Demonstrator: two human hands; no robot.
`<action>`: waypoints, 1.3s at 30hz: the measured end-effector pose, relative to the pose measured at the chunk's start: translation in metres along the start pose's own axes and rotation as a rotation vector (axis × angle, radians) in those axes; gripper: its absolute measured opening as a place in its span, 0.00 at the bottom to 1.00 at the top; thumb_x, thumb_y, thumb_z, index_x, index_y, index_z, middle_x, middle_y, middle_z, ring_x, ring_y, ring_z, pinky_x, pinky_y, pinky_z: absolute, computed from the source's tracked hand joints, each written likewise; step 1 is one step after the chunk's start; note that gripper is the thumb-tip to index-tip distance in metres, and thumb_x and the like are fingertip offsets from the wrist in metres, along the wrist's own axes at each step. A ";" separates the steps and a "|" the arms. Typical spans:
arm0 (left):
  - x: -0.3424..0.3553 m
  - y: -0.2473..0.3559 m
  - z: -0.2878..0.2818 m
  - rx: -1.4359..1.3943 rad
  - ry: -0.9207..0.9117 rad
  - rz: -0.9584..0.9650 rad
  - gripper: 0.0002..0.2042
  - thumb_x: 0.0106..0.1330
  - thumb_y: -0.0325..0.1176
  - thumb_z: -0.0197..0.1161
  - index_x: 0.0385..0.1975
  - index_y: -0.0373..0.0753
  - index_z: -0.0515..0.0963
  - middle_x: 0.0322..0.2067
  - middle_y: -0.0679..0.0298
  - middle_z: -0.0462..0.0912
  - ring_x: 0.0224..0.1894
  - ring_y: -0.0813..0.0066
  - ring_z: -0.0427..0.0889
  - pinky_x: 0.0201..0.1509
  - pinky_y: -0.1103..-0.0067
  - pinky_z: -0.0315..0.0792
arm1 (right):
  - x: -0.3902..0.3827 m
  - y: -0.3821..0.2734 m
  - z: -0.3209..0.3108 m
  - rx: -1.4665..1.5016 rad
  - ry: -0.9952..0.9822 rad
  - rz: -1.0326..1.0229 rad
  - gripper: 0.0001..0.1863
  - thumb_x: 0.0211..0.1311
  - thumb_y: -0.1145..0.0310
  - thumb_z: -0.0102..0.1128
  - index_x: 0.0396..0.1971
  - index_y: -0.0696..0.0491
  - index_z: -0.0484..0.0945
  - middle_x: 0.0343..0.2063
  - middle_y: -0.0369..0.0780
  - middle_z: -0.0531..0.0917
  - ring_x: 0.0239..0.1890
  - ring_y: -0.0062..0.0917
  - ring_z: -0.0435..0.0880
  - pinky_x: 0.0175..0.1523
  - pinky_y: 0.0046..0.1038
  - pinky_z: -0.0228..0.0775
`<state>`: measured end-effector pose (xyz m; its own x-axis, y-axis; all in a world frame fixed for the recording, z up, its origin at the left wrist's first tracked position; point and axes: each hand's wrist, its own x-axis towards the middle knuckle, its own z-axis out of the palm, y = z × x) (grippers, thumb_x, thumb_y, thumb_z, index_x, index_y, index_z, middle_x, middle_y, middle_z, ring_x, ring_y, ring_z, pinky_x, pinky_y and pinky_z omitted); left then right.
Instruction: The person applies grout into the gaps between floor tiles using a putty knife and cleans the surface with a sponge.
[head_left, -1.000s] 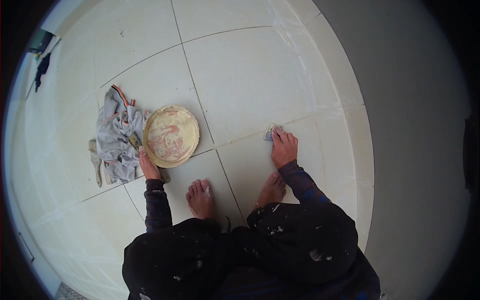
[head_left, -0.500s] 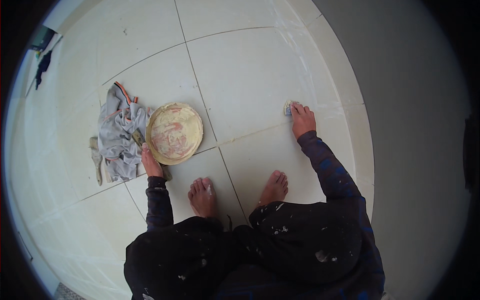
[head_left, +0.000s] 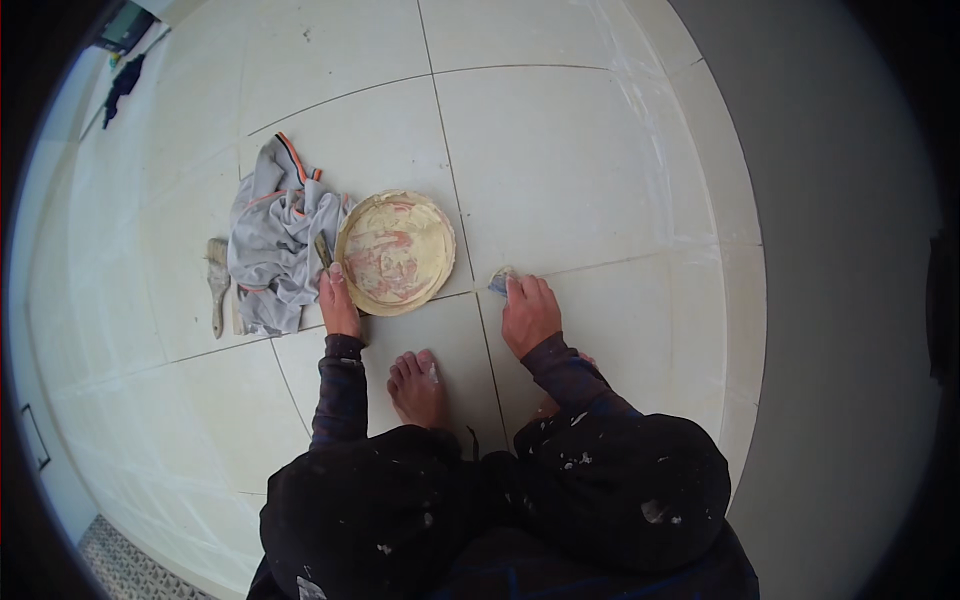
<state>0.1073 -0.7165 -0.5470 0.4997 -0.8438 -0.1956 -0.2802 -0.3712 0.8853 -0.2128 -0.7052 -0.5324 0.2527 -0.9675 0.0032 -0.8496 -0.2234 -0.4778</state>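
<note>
My right hand (head_left: 530,310) is closed on a small blue-grey scraper (head_left: 497,284), its edge smeared with cream paste. The scraper touches the tile floor by a joint (head_left: 590,268), just left of where that joint meets a crossing one. My left hand (head_left: 340,308) is wrapped around a narrow, flat, dark tool (head_left: 322,250) whose exact kind I cannot make out. Beside that hand stands a round shallow pan (head_left: 447,225), coated inside with cream paste over a reddish bottom.
A crumpled grey cloth (head_left: 270,245) with orange-and-black trim lies left of the pan. Farther left rests a paintbrush (head_left: 217,285). A raised border (head_left: 735,200) and a grey wall (head_left: 840,300) run along the right. My bare left foot (head_left: 418,390) is near the pan.
My right hand has swept left along the joint with the scraper, from the right-hand tile to near the pan. My left hand keeps its hold beside the pan. The whole view has shifted slightly.
</note>
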 end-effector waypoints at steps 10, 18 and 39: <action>-0.016 0.047 0.004 -0.066 -0.042 0.020 0.20 0.75 0.46 0.54 0.47 0.30 0.68 0.36 0.56 0.76 0.42 0.69 0.71 0.52 0.75 0.67 | 0.011 0.019 -0.060 1.574 -0.361 0.773 0.19 0.65 0.77 0.51 0.55 0.61 0.74 0.46 0.40 0.83 0.46 0.24 0.83 0.49 0.29 0.78; -0.022 0.115 0.008 -0.032 -0.120 0.273 0.22 0.61 0.35 0.68 0.50 0.30 0.72 0.37 0.51 0.85 0.39 0.67 0.84 0.46 0.73 0.76 | 0.064 -0.023 -0.085 0.816 -0.198 0.339 0.18 0.62 0.80 0.53 0.52 0.60 0.76 0.45 0.40 0.84 0.43 0.27 0.82 0.47 0.28 0.77; -0.032 0.122 0.023 0.109 -0.100 0.164 0.20 0.62 0.34 0.65 0.50 0.30 0.74 0.35 0.50 0.84 0.37 0.61 0.84 0.44 0.72 0.75 | 0.100 -0.041 -0.023 0.157 -0.466 -0.262 0.16 0.51 0.81 0.57 0.42 0.60 0.79 0.38 0.49 0.83 0.43 0.44 0.79 0.51 0.38 0.72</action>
<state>0.0378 -0.7436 -0.4422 0.3585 -0.9283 -0.0986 -0.4406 -0.2614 0.8588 -0.1632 -0.7952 -0.4918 0.6546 -0.7193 -0.2328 -0.6606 -0.3944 -0.6388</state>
